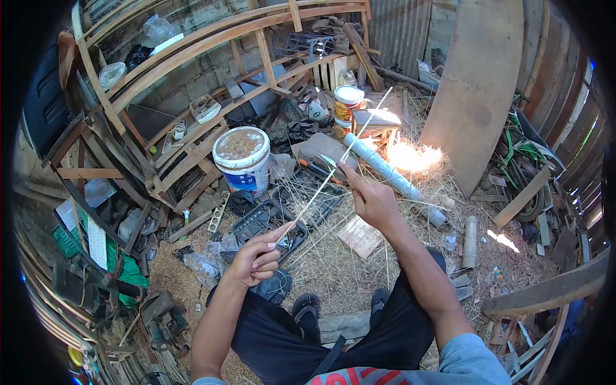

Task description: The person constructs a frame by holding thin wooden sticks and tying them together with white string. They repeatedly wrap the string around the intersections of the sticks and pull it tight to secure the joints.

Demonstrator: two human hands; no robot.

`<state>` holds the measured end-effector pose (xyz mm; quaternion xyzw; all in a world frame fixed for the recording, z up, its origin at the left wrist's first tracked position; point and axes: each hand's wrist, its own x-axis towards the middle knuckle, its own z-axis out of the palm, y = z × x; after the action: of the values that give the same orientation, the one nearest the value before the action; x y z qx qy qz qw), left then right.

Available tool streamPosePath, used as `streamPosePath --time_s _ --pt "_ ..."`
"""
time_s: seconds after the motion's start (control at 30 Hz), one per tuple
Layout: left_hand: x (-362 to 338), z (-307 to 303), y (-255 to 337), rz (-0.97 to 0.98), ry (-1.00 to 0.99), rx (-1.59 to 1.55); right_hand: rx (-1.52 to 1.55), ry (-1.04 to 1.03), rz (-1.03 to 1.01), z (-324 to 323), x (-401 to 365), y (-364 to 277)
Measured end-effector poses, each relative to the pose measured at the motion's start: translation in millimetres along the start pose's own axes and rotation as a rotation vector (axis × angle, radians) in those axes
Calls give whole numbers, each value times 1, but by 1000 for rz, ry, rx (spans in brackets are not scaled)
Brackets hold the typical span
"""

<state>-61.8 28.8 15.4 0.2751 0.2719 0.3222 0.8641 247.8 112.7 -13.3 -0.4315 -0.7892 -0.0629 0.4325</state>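
A long, thin, pale strip of bamboo or wood (308, 204) runs slantwise from my left hand up past my right hand. My left hand (255, 260) is closed around its lower end, the index finger stretched along it. Farther out, my right hand (372, 200) is closed where the strip passes, on what looks like a small knife (328, 160); its pale blade shows by the fingertips, against the strip. The handle is hidden in my fingers. Both hands are above the littered ground, in front of my knees.
A white and blue bucket (258, 151) stands ahead on the left. Paint cans (348, 96) and a blue-grey pipe (384, 167) lie beyond my right hand. A wooden block (360, 236) sits among shavings. A large board (478, 96) leans at right; a curved wooden frame (212, 42) spans the back.
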Motion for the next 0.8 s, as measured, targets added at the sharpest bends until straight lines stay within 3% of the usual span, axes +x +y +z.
streamPosePath --time_s 0.2,0.43,0.53,0.8 --pt "-7 1 -2 -2 25 4 -33 68 70 -9 7 6" --pt "-34 -17 -10 -66 119 23 -4 134 335 -27 14 58" --pt "-43 -17 -10 -51 103 65 -33 140 286 -23 13 67" --pt "-55 -22 -4 -35 160 110 -33 119 523 -35 14 87"
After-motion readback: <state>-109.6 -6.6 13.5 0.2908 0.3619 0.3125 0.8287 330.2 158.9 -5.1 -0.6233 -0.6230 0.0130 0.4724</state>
